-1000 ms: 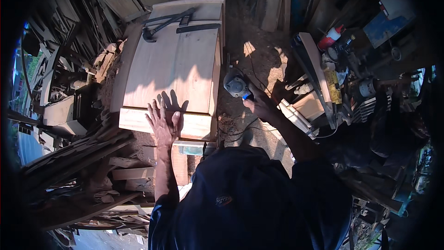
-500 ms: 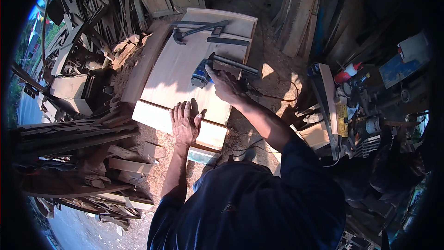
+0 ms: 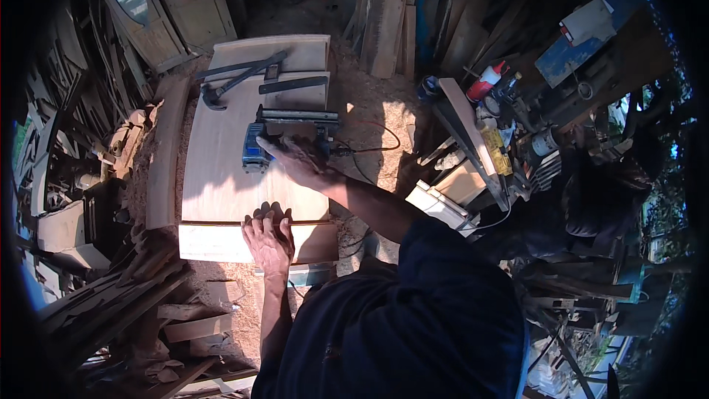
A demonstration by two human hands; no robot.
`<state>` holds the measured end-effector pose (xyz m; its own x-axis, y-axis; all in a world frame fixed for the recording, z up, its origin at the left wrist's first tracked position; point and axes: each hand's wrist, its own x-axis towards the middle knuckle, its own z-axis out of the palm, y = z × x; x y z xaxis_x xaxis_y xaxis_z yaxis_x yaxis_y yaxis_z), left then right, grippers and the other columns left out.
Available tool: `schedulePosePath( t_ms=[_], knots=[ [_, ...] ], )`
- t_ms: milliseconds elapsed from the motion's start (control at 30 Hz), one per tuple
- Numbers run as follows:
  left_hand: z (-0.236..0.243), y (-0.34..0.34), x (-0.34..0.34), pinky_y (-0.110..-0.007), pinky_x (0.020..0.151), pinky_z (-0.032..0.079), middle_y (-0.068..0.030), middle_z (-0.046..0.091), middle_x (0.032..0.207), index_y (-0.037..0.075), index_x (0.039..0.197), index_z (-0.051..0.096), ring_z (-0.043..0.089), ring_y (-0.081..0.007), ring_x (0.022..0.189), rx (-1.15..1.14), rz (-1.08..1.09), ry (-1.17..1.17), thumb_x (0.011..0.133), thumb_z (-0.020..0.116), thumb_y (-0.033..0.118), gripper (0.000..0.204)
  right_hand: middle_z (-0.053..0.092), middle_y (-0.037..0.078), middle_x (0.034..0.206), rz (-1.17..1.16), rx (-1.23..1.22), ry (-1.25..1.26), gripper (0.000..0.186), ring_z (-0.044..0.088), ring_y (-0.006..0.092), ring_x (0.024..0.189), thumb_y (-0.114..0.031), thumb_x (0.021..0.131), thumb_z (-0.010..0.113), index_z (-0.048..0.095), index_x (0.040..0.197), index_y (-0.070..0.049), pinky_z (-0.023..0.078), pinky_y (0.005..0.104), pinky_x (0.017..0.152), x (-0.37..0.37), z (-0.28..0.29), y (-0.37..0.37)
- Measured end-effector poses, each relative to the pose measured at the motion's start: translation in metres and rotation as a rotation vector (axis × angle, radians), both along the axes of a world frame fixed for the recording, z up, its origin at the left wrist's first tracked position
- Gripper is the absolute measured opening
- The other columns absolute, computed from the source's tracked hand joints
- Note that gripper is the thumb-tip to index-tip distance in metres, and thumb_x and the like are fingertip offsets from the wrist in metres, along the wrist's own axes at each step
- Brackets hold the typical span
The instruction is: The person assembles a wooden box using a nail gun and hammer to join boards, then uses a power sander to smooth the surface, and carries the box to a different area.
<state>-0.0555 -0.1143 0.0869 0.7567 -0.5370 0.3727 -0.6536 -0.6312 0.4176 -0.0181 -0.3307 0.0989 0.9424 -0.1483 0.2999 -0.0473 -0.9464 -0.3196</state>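
A blue nail gun (image 3: pixel 255 149) lies on its side on a pale wooden panel (image 3: pixel 218 155), its dark magazine toward the far end. My right hand (image 3: pixel 295 162) is closed round its handle. Across the panel's near strip (image 3: pixel 214 242) rests my left hand (image 3: pixel 269 240), fingers apart and slightly bent, reaching over the seam; it holds nothing. Beyond the nail gun, a claw hammer (image 3: pixel 214 96) lies at the panel's far left. Close by are dark flat bars (image 3: pixel 293 84). From the nail gun's right end, a cord or hose leads off the panel.
A long board (image 3: pixel 167 155) stands along the panel's left side. To the right, an orange hose (image 3: pixel 384 148) loops over sawdust. Farther right, a cluttered bench holds a red-and-white bottle (image 3: pixel 485 83) and a yellow box (image 3: pixel 496 151). Scrap wood (image 3: pixel 196 327) and stacked planks (image 3: pixel 388 22) surround the workspace.
The view has turned, so the panel appears farther left and straighter. My left hand's fingers are more bent on the near strip. My right hand still grips the nail gun.
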Motion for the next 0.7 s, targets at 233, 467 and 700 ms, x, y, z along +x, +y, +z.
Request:
schedulePosePath(
  t_ms=[233, 467, 700],
  knots=[
    [-0.016, 0.002, -0.006, -0.053, 0.106, 0.037, -0.0207, 0.063, 0.101, 0.001, 0.108, 0.067, 0.054, -0.0417, 0.111, 0.025, -0.063, -0.120, 0.091, 0.062, 0.022, 0.027, 0.062, 0.023, 0.107, -0.294, 0.279, -0.431, 0.075, 0.063, 0.0364, 0.091, -0.003, 0.084, 0.062, 0.029, 0.151, -0.006, 0.051, 0.0463, 0.081, -0.100, 0.021, -0.066],
    [-0.014, 0.006, -0.006, -0.051, 0.091, 0.042, -0.0185, 0.062, 0.092, 0.000, 0.108, 0.067, 0.057, -0.0373, 0.093, 0.021, -0.053, -0.275, 0.094, 0.060, 0.020, 0.026, 0.054, -0.002, 0.067, -0.623, 1.466, -0.599, 0.020, 0.051, 0.0063, 0.054, -0.014, 0.093, 0.069, 0.053, 0.103, -0.008, 0.043, 0.0233, 0.047, -0.183, -0.025, -0.168],
    [-0.010, -0.020, -0.003, -0.051, 0.091, 0.039, -0.0199, 0.058, 0.102, 0.002, 0.114, 0.064, 0.052, -0.0373, 0.096, 0.332, 0.051, -0.217, 0.095, 0.057, 0.031, 0.036, 0.055, 0.001, 0.067, -0.803, 1.462, -0.296, 0.031, 0.051, 0.0097, 0.050, -0.009, 0.085, 0.071, 0.050, 0.107, -0.009, 0.043, 0.0273, 0.046, -0.269, -0.083, -0.235]
  ],
)
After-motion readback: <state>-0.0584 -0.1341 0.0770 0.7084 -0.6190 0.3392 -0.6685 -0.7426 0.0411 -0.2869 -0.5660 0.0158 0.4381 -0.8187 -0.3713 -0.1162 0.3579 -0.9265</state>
